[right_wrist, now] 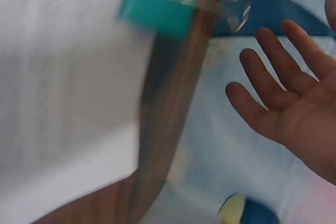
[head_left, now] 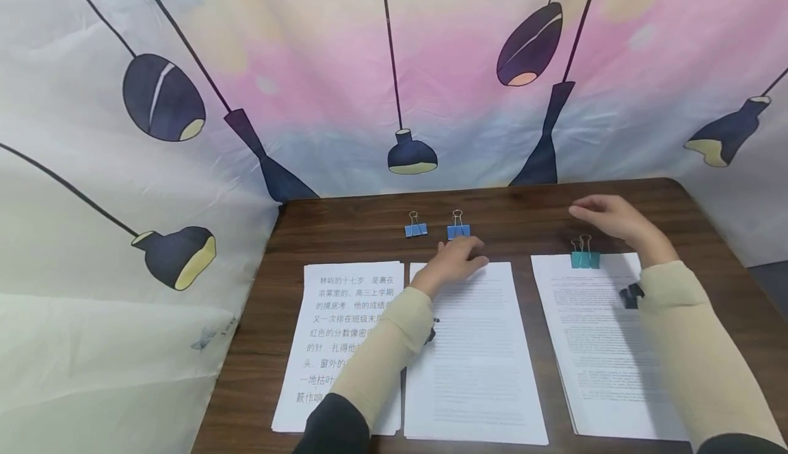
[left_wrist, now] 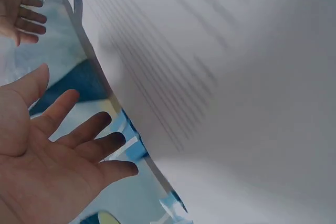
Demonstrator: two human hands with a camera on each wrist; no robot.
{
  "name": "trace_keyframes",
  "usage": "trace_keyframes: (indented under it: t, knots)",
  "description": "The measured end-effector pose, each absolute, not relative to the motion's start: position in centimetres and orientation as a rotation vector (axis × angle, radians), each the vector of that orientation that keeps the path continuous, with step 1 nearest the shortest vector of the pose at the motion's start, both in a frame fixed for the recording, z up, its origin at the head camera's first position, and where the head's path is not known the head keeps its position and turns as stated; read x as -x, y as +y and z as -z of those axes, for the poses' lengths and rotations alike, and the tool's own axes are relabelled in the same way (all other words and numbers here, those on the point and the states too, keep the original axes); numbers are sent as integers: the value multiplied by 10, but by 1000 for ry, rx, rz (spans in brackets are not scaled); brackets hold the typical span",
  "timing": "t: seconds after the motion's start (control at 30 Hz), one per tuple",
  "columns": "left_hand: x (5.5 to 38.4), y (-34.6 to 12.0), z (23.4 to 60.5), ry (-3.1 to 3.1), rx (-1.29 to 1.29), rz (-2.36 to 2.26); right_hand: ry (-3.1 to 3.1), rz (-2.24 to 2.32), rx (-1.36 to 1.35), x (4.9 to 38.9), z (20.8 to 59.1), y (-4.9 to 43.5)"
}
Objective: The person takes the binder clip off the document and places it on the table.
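Note:
My left hand [head_left: 454, 261] is over the top edge of the middle paper stack [head_left: 474, 372], fingers extended and holding nothing. Just beyond its fingertips lies a blue binder clip [head_left: 458, 231]; a second blue binder clip [head_left: 416, 230] lies to its left. My right hand [head_left: 618, 220] hovers past the top of the right paper stack [head_left: 591, 344], also holding nothing. A teal binder clip [head_left: 585, 260] sits on that stack's top edge, its wire handles pointing away from the pages. In the right wrist view, the fingers [right_wrist: 257, 111] are spread apart from this blurred clip.
To the left lies another paper stack [head_left: 345, 372] with large printed characters, partly covered by my left sleeve [head_left: 388, 351]. The dark wooden table [head_left: 345, 235] ends at the back against a patterned cloth [head_left: 345, 85] with painted lamps.

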State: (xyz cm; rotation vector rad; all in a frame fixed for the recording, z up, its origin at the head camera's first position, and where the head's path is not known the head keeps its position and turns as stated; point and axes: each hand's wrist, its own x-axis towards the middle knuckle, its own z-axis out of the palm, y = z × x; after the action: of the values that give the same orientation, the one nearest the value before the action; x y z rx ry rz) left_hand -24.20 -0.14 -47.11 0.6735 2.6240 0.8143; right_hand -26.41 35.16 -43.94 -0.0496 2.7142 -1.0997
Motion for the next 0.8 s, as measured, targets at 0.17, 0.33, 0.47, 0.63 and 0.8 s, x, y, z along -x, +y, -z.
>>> trace_keyframes:
  t: [0.17,0.33,0.47,0.63,0.8]
  knots:
    - [240,24,477,2620,-719,-748,2690,1036,46,248,454,369]
    - [237,49,481,2595,-738,-736,2677,1019,108,240,466,371]
    - [234,64,485,2582,-743,-754,2680,1050,131,238,470,373]
    - [231,81,485,2588,-774,-731,2625,1126,138,236,471,377]
    - [229,99,481,2624,-757,-677,2477,1277,176,233,468,385]
